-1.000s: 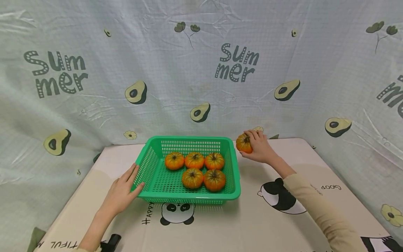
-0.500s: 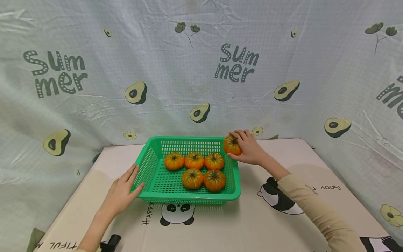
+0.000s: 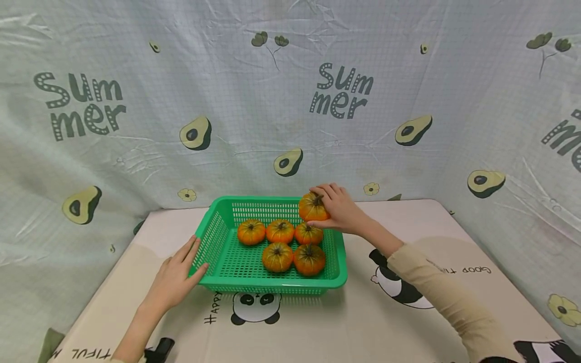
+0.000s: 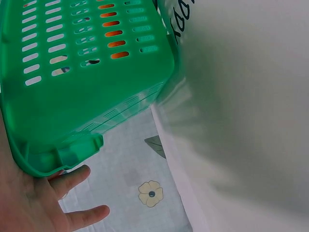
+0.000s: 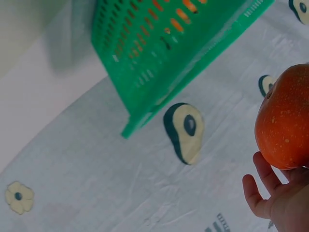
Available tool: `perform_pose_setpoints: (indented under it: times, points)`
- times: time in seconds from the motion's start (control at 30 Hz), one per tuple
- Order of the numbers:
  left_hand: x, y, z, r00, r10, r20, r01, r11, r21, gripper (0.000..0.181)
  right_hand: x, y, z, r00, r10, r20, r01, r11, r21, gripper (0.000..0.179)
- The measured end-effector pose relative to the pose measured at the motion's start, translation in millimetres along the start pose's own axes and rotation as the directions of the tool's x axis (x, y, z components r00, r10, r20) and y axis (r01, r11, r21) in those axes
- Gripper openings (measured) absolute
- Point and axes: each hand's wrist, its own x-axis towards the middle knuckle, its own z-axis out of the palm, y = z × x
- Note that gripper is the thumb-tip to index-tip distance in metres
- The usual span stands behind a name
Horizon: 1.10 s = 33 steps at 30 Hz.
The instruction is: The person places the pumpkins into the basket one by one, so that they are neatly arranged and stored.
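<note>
A small orange pumpkin [image 3: 312, 207] is gripped by my right hand [image 3: 341, 210] above the back right part of a green plastic basket [image 3: 272, 283]. The same pumpkin [image 5: 285, 118] fills the right edge of the right wrist view. Several more small pumpkins sit in the basket: a back row with a left pumpkin [image 3: 251, 232], and a front pair with a right pumpkin [image 3: 309, 260]. The held pumpkin partly covers the back right one. My left hand [image 3: 174, 277] rests on the basket's left rim, fingers extended; in the left wrist view, fingers [image 4: 72, 180] reach past the rim.
The table [image 3: 372, 327] has a pale cover printed with pandas and lettering. Behind and beside it hangs a white curtain [image 3: 245, 101] printed with avocados and the word summer. A black object [image 3: 160, 350] shows by the left forearm.
My right hand has carried the pumpkin left, from beyond the basket's right side to over its back right part. The left hand and the basket have stayed put.
</note>
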Motion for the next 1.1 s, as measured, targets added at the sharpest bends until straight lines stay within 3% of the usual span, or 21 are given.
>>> perform_pose_setpoints:
  times: [0.37, 0.6, 0.9, 1.1]
  points:
    - [0.6, 1.2, -0.7, 1.000, -0.002, 0.002, 0.002, 1.000, 0.006, 0.063, 28.1, -26.1, -3.0, 0.992, -0.129, -0.010, 0.129, 0.991, -0.019, 0.090]
    - [0.5, 0.8, 0.2, 1.000, -0.007, -0.001, 0.007, 1.000, 0.003, 0.063, 43.4, -43.0, 3.0, 0.982, -0.187, -0.030, 0.187, 0.982, -0.017, 0.088]
    - [0.3, 2.8, -2.0, 1.000, -0.010, 0.006, 0.010, 1.000, 0.015, 0.063, 58.0, -68.1, 13.8, 0.971, -0.230, 0.060, 0.231, 0.973, -0.009, 0.068]
    - [0.3, 4.0, -3.6, 1.000, -0.013, 0.008, 0.013, 0.999, 0.035, 0.063, 64.6, -79.9, 27.9, 0.966, -0.237, 0.104, 0.241, 0.970, -0.027, 0.068]
